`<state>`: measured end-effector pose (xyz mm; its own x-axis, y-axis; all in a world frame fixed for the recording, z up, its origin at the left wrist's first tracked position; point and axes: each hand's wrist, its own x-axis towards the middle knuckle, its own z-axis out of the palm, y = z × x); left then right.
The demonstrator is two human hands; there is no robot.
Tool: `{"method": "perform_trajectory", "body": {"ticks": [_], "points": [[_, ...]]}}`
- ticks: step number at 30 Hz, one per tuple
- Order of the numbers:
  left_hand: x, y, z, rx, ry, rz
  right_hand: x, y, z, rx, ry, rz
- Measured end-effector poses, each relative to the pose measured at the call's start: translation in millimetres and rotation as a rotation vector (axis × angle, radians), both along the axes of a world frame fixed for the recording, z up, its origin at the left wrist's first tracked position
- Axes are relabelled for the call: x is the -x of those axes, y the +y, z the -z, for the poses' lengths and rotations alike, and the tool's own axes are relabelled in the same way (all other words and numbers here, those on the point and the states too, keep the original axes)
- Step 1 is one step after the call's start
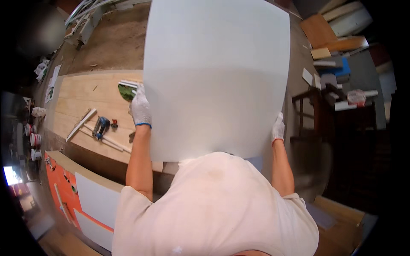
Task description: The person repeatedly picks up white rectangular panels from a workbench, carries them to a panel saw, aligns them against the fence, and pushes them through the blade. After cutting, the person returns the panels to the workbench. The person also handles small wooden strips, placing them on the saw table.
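Head: two-handed grip (142,110) on white panel (218,85)

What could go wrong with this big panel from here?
Slip: the left hand and right hand appear to grip the white panel only at opposite side edges.
Collision: the panel blocks much of the view ahead, so it might bump something hidden.

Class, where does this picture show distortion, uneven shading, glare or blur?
Head view: the pale panel has bowed sides and looks greyer midway down; a white patch glares at far left; a grey patch at upper left is blurred.
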<state>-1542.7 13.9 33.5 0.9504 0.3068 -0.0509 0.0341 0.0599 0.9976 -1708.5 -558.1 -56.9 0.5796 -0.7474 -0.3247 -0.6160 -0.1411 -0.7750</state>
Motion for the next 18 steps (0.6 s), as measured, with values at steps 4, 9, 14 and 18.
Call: {"method": "perform_trajectory", "body": {"ticks": [4,9,14,18], "points": [[-127,-34,26,-0.293,0.025,-0.058,-136,-38,10,-0.015,-0.025,-0.036],[-294,-68,24,-0.281,0.046,0.055,-285,-81,-2,0.106,0.072,-0.049],[-443,-115,47,-0.185,0.168,0.020,-425,-112,-59,0.485,-0.003,-0.142],[-579,-149,81,-0.159,0.160,-0.060,-555,-123,-112,0.576,-0.140,-0.174]]}}
